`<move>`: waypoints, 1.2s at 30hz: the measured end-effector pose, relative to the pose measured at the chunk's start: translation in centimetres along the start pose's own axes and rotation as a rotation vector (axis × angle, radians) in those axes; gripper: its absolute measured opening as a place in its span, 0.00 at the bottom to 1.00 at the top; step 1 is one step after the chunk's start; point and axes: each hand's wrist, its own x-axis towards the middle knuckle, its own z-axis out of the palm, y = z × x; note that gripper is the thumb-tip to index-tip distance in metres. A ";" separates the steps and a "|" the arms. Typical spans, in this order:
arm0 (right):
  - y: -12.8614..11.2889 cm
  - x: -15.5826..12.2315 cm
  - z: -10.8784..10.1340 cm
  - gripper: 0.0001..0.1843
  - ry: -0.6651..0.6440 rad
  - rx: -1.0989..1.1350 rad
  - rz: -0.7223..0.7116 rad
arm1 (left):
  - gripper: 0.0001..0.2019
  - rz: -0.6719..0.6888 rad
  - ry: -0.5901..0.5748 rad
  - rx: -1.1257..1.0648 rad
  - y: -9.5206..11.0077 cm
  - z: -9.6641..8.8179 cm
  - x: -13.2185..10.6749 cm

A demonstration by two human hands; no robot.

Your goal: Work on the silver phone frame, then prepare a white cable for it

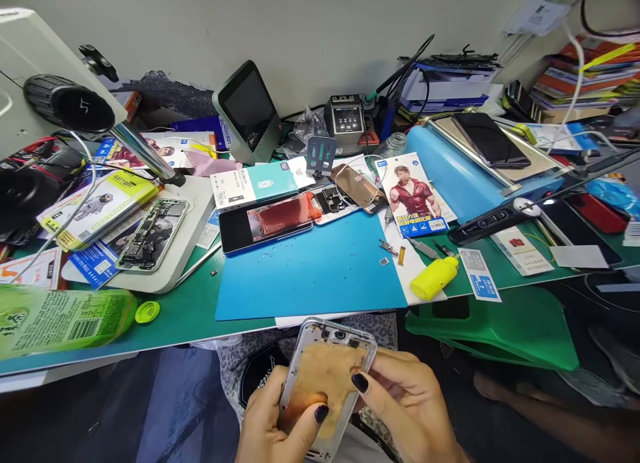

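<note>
Below the table's front edge I hold a silver phone frame [327,373] with a copper-coloured inner plate, tilted up towards me. My left hand [280,423] grips its lower left side, thumb pressed on the plate. My right hand [405,403] closes on its right edge, thumb tip at the upper right corner. On the blue mat [310,270] lies a phone [267,224] with a red-tinted screen and tiny loose screws.
A microscope arm [70,103] stands at left over an opened phone [153,234]. A green bottle [60,320] lies at the front left. A yellow bottle [434,278], packaging, a soldering station [347,120], a small monitor [249,111] and a green stool [500,326] crowd the area.
</note>
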 end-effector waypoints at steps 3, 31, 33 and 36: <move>1.6 0.7 0.9 0.15 0.096 0.218 0.143 | 0.19 0.071 -0.037 0.158 1.1 -1.3 1.4; 3.5 -0.5 -1.9 0.23 0.099 0.310 0.285 | 0.37 0.841 -0.420 0.937 4.1 -7.5 15.3; 3.6 -0.4 -2.0 0.22 0.091 0.288 0.277 | 0.37 0.881 -0.388 0.925 3.4 -7.4 15.3; 3.6 -0.3 -2.1 0.21 0.050 0.254 0.266 | 0.37 0.927 -0.333 0.891 2.6 -7.2 15.1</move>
